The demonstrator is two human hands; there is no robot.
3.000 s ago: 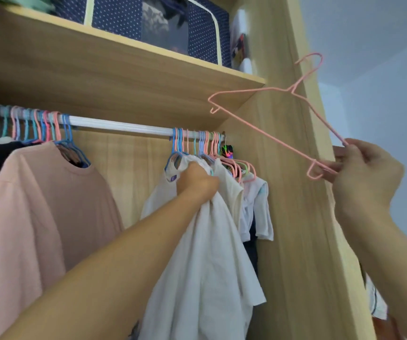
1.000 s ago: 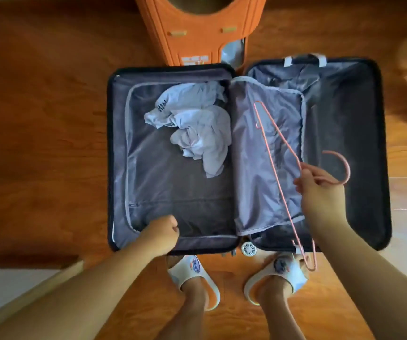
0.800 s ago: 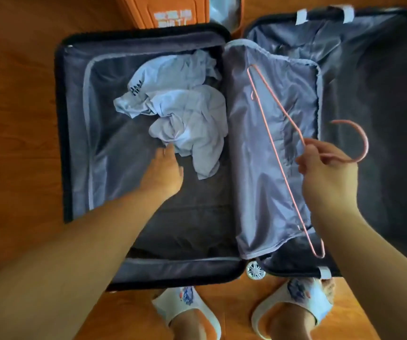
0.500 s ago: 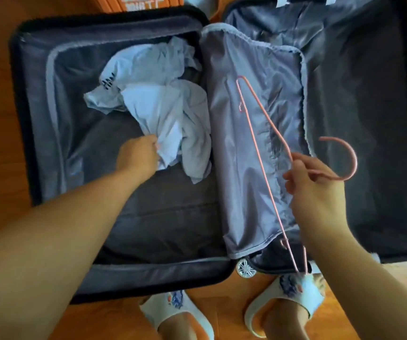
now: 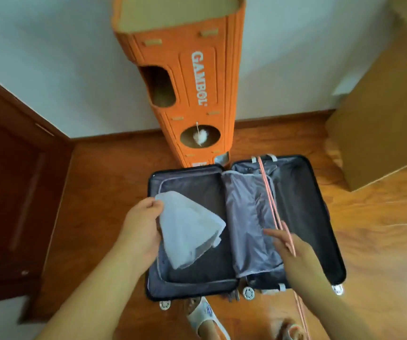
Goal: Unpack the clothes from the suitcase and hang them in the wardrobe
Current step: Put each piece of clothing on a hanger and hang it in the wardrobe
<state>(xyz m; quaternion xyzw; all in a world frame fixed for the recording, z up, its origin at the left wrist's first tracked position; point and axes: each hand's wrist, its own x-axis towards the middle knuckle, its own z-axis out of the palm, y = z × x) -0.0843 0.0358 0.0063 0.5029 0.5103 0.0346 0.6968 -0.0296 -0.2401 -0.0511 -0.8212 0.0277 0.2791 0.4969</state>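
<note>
Seen from above, just left of the frame's centre, the left hand (image 5: 139,227) pinches the top edge of a pale blue-white garment (image 5: 187,229), thumb on the near face and fingers curled behind, so the cloth hangs clear of the suitcase below it. The garment looks thin, soft and very light; it droops in a loose triangular fold and would probably slump wherever it is not held, so a neckline or shoulder seam seems the best place to take it before threading a hanger. Right of centre, the right hand (image 5: 293,246) holds a pink wire hanger (image 5: 270,200), its thin rods running from the upper middle of the frame down past the hand to the bottom edge; the fingers lie fairly straight along the wire, and exactly how they close on it cannot be told because of blur. The hanger appears slim, rigid and slightly springy, with a smooth coating that may slip. Beneath both hands an open hard-shell suitcase (image 5: 320,200) lies flat on glossy reddish wood floor (image 5: 381,241), dark outside, lined in shiny grey fabric, with small white wheels at its near edge. Behind it, top centre, stands a tall orange cardboard cat tower (image 5: 190,69). A dark wooden door (image 5: 8,192) fills the left, a cardboard box (image 5: 381,133) the upper right.
</note>
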